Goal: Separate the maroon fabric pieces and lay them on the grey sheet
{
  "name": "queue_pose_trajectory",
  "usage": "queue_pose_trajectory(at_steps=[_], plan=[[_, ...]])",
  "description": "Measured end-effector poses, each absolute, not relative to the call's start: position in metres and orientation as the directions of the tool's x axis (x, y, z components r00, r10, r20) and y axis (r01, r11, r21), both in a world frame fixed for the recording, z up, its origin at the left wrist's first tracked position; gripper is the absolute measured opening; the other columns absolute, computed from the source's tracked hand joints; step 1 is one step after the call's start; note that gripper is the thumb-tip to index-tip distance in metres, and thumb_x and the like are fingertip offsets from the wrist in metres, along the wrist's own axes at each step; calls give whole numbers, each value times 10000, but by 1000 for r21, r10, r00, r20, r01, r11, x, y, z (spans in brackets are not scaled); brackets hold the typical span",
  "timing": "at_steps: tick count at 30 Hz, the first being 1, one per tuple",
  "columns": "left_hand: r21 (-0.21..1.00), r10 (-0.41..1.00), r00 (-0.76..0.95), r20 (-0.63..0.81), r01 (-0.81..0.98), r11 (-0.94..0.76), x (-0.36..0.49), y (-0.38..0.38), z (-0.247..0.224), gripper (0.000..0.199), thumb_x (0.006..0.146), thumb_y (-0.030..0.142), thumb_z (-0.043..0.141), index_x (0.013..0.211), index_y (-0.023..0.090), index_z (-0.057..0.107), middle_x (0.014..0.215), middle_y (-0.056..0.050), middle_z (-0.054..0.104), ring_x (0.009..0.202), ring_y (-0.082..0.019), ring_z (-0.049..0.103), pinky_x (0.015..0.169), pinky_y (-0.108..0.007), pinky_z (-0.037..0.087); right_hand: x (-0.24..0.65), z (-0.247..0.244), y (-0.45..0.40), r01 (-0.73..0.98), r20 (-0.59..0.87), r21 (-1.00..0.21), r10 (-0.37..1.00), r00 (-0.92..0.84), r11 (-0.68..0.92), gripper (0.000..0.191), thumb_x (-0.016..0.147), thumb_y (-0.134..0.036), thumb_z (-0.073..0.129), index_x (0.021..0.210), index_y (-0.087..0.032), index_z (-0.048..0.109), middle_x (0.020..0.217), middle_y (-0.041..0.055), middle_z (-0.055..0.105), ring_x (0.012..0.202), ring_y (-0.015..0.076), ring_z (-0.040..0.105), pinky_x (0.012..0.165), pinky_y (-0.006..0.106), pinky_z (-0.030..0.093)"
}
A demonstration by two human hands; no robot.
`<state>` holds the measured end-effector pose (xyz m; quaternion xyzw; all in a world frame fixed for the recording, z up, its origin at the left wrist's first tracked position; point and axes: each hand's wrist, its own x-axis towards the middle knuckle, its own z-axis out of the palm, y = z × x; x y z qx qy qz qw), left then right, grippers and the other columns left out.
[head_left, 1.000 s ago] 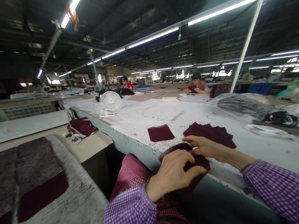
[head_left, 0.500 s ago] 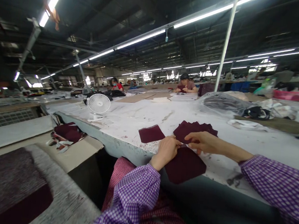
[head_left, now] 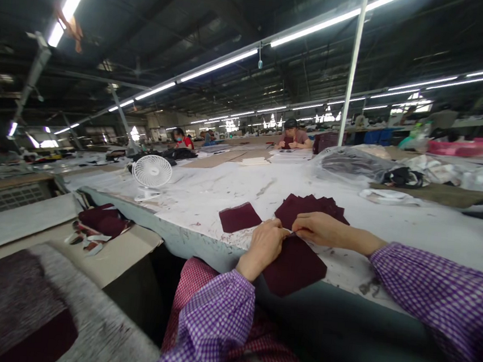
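A maroon fabric piece (head_left: 295, 267) lies at the table's near edge, its lower part hanging over. My left hand (head_left: 264, 246) grips the upper left edge of this piece with fingers closed. My right hand (head_left: 318, 228) has its fingertips pinched together at the same top edge, right beside the left fingertips. Behind the right hand a fanned stack of maroon pieces (head_left: 307, 206) rests on the white table surface. Left of my hands lies a flat stack of maroon pieces (head_left: 239, 217).
A small white fan (head_left: 152, 171) stands on the white table (head_left: 206, 192). At lower left are maroon scraps (head_left: 103, 220) on cardboard and a large maroon pile (head_left: 12, 301). Clear plastic (head_left: 346, 162) lies at right. A person (head_left: 293, 137) works across the table.
My right hand has moved in to the left and closed its fingertips on the top edge of the fabric piece. The left hand keeps its hold. The view has shifted slightly.
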<state>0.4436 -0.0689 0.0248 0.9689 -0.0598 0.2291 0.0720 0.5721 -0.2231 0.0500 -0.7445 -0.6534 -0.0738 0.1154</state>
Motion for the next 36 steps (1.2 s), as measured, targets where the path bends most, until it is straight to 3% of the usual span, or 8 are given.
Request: queue_pose_trajectory(at_steps=[5, 11, 14, 17, 20, 24, 29, 36], plan=[[93, -90, 885, 457, -148, -985, 443, -68, 23, 284, 919, 221, 426, 965, 232, 706, 886, -44, 605, 842, -164, 547, 747, -250, 423, 572, 47, -222, 994, 260, 23, 960, 99, -109, 211, 893, -210, 420, 864, -164, 624, 851, 55, 612, 710, 145, 557, 657, 264, 394], [55, -129, 888, 442, -170, -984, 444, -68, 22, 306, 922, 201, 406, 1000, 267, 695, 897, -30, 597, 846, -158, 534, 750, -251, 427, 568, 40, -222, 905, 188, 426, 979, -78, -10, 212, 887, -101, 396, 919, -133, 603, 851, 72, 587, 721, 166, 534, 589, 281, 377], [16, -145, 889, 433, -169, -986, 444, -70, 23, 308, 916, 190, 405, 976, 260, 699, 891, -35, 590, 849, -169, 524, 754, -268, 427, 567, 39, -225, 860, 171, 510, 979, -114, 11, 249, 856, -65, 422, 1009, -133, 606, 923, 92, 599, 803, 188, 548, 603, 279, 395], [7, -146, 896, 420, -164, -986, 444, -71, 24, 315, 910, 178, 401, 970, 245, 703, 911, -48, 588, 854, -173, 523, 771, -280, 424, 570, 44, -229, 896, 193, 440, 981, -27, -62, 269, 847, -63, 423, 983, -159, 635, 898, 74, 606, 786, 174, 571, 616, 265, 413], [19, -141, 899, 414, -163, -986, 444, -71, 24, 309, 896, 157, 418, 981, 238, 704, 912, -56, 590, 857, -180, 528, 768, -286, 426, 567, 51, -229, 954, 300, 260, 952, 66, -148, 323, 855, -61, 377, 1016, -168, 637, 952, 81, 616, 813, 158, 596, 670, 256, 443], [43, -128, 895, 428, -162, -986, 445, -72, 25, 301, 892, 150, 424, 979, 230, 700, 895, -58, 600, 859, -192, 540, 761, -293, 432, 551, 54, -223, 994, 292, 76, 955, 58, -84, 285, 877, -108, 367, 968, -141, 635, 949, 103, 629, 842, 171, 602, 751, 277, 461], [123, -117, 901, 417, -184, -975, 440, -58, 29, 241, 877, 186, 487, 910, 247, 718, 878, -33, 627, 867, -181, 569, 736, -263, 437, 541, 52, -221, 991, 235, 8, 964, 128, -133, 273, 890, -140, 380, 969, -144, 642, 923, 96, 646, 829, 178, 613, 744, 271, 459], [278, -35, 862, 505, -201, -939, 418, -22, 14, 195, 870, 241, 540, 925, 255, 727, 884, -7, 643, 868, -159, 567, 749, -250, 432, 546, 53, -223, 998, 216, -42, 974, 61, -53, 307, 882, -114, 374, 946, -148, 673, 984, 88, 648, 835, 169, 615, 756, 274, 455]])
